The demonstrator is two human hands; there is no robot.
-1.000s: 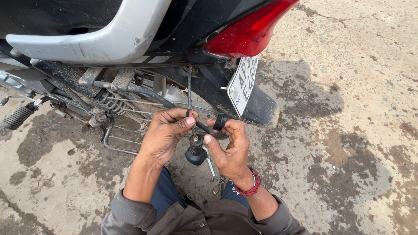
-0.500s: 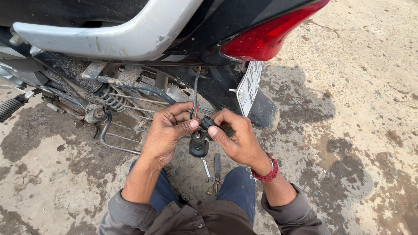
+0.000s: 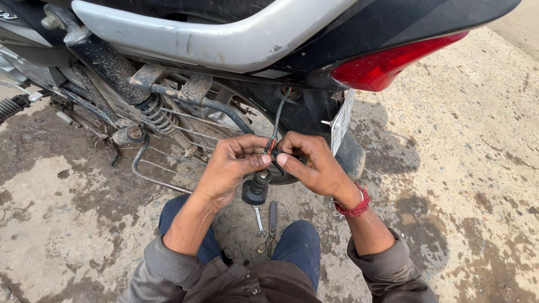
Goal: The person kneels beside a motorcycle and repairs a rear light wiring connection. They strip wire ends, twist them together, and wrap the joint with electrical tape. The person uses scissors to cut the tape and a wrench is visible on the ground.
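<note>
A black wire hangs down from under the motorcycle's tail, near the red tail light. My left hand and my right hand meet at its lower end, both pinching a small black connector with red and dark leads. A small black lamp unit dangles just below my fingers. My right wrist wears a red thread band.
The motorcycle's silver grab rail, rear shock spring and number plate fill the upper view. A spanner and pliers lie on the stained concrete between my knees. A footpeg sticks out at left.
The view has drawn closer and shifted. My hands stay together on the wire's end, and my fingers have closed more tightly on the connector above the hanging lamp unit.
</note>
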